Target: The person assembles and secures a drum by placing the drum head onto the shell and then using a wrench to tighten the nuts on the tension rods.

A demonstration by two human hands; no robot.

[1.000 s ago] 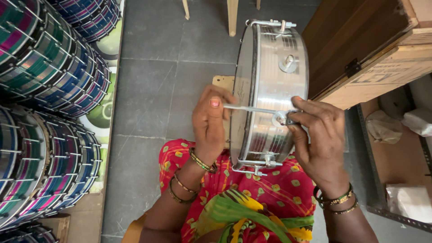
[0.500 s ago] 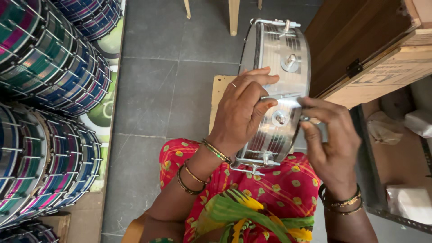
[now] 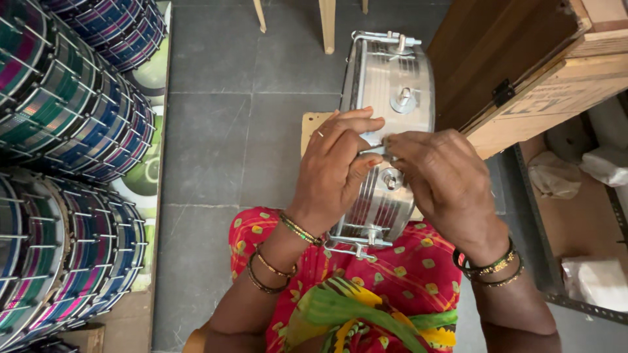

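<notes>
A head-worn camera is looking straight down at a person seated over a grey stone-tile floor (image 3: 216,111), wearing red cloth with yellow and green print. A shiny metal drum shell (image 3: 391,131) is standing on its edge in the person's lap, its ribbed silver side facing up and its far end reaching toward the top of the view. Round metal lugs (image 3: 403,99) are sitting along the shell's side, and thin tension rods are running at its near and far ends.

The left hand (image 3: 337,163) is resting on the left side of the shell, fingers curled, with thumb and fingertips pinching a small metal part at the middle of the shell. The right hand (image 3: 441,176) is coming in from the right, its fingers bent and closing on the same small part, so the fingertips of both hands are meeting there. What exactly the part is cannot be told. Bangles are circling both wrists.

A small wooden board (image 3: 313,124) is lying on the floor just behind the left hand. Stacks of finished drums (image 3: 65,111) with blue, green and pink shells are filling the left edge of the floor. A wooden crate (image 3: 523,72) is standing at the upper right, and pale wooden legs (image 3: 327,23) are showing at the top edge
</notes>
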